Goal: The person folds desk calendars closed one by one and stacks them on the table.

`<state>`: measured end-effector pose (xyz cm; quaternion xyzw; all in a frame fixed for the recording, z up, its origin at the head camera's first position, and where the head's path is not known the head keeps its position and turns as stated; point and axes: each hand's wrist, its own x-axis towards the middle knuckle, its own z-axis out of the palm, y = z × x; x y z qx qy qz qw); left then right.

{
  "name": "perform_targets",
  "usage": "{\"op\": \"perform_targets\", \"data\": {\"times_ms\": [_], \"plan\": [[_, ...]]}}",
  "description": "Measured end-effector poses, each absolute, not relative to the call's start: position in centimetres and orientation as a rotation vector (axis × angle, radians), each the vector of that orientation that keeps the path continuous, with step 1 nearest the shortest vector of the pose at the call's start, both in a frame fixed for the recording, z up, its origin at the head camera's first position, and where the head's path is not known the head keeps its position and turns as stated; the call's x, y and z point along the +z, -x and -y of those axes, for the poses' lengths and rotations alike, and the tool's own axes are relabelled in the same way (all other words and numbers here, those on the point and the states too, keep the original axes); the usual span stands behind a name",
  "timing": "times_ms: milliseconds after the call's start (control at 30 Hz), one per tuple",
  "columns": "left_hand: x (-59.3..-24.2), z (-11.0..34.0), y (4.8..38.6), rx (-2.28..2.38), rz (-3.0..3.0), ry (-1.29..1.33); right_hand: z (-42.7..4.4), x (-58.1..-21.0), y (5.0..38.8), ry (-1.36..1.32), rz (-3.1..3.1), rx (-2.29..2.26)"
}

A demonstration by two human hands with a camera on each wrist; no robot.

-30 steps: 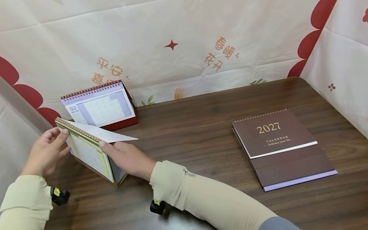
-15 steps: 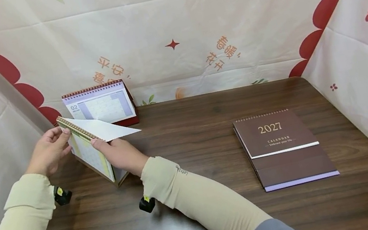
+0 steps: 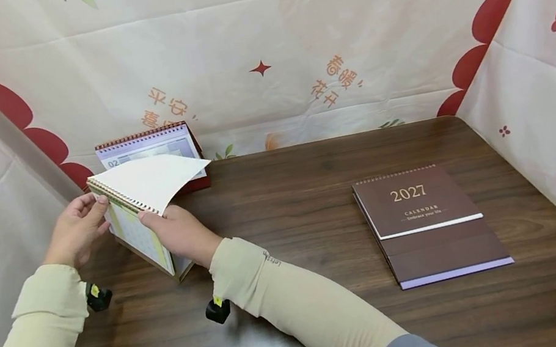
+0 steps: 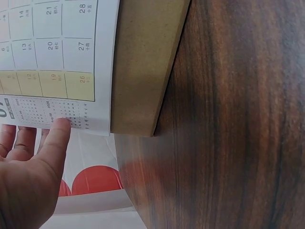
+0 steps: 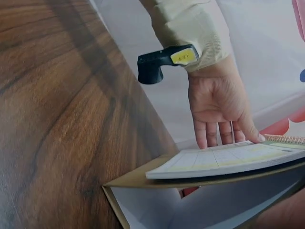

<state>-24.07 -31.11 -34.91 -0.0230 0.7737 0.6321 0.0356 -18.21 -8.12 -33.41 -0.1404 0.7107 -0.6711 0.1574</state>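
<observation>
A spiral-bound desk calendar point(image 3: 139, 235) with a brown card stand is upright at the left of the table, turned at an angle. My left hand point(image 3: 77, 229) pinches its far-left edge, thumb on the printed page; in the left wrist view that thumb point(image 4: 58, 138) lies by the small month grids. My right hand point(image 3: 187, 234) holds the near end by the spiral, thumb on the binding. A white sheet point(image 3: 153, 180) rises from the rings and leans toward the back. In the right wrist view, the hollow stand point(image 5: 157, 200) shows beneath the pages.
Behind stands a red-based desk calendar point(image 3: 204, 181) open at 02, partly hidden by the sheet. On the right lies a brown 2027 calendar point(image 3: 421, 223). The wooden table point(image 3: 301, 244) meets a printed cloth point(image 3: 265, 101) at the back and sides.
The white sheet has lifted from low behind the calendar and now covers part of the calendar at the back. My right hand has shifted slightly left along the spiral; my left hand keeps its hold.
</observation>
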Motion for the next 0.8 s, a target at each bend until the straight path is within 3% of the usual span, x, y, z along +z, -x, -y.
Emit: {"op": "perform_targets", "data": {"times_ms": [367,667,800], "plan": [[-35.2,31.2,23.9,2.041,-2.345,-0.007,7.7,-33.2,18.4,0.522,-2.311,-1.78],[-35.0,30.5,23.8,1.647,-2.68,-0.014,7.5,-33.4,18.4,0.528,-2.375,-1.779],[-34.5,30.2,22.6,1.581,-2.902,0.118,7.7,-33.6,18.4,0.545,-2.394,-1.757]]}}
